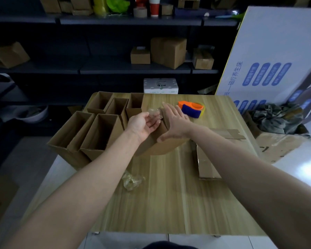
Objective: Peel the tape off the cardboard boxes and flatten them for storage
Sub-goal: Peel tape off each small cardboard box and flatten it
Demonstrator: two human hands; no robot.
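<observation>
Pinching a piece of clear tape (153, 112) in its curled fingers, the left hand (142, 124) is just beside the right hand (176, 121). The right hand lies flat with straight fingers on the cardboard box (160, 144) in the middle of the wooden table (169, 203). Open boxes (97, 130) stand on the left, and a flat box (206, 166) lies on the right.

I count five open brown cardboard boxes (102, 132) at ten o'clock, two crumpled clear tape wads (132, 180), and one orange-and-blue tape dispenser (191, 107) at one.
</observation>
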